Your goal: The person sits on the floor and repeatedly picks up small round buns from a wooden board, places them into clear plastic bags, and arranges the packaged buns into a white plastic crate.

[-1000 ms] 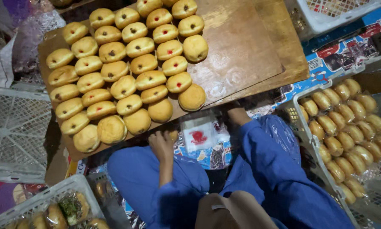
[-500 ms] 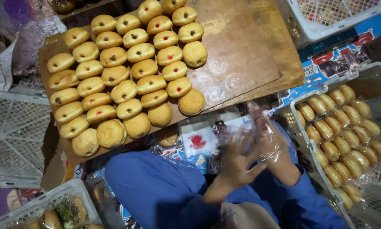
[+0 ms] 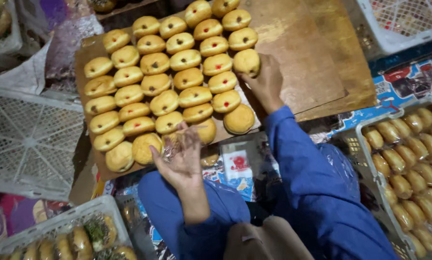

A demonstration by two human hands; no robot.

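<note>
Rows of round golden buns, some with red or dark filling dots, lie on a wooden board. My right hand reaches out in a blue sleeve and grips a plain bun at the right end of a row. My left hand is held palm up near the board's front edge, with a clear plastic bag in its fingers, just in front of the nearest buns.
A white crate of bagged long buns stands at the right. An upturned white lattice crate lies at the left, another crate of wrapped buns at the lower left, and a white basket at the top right. A small red-and-white packet lies by my knees.
Both hands have come up from my lap. The right hand has reached forward onto a bun on the board; the left now holds the clear bag open-palmed near the board's edge.
</note>
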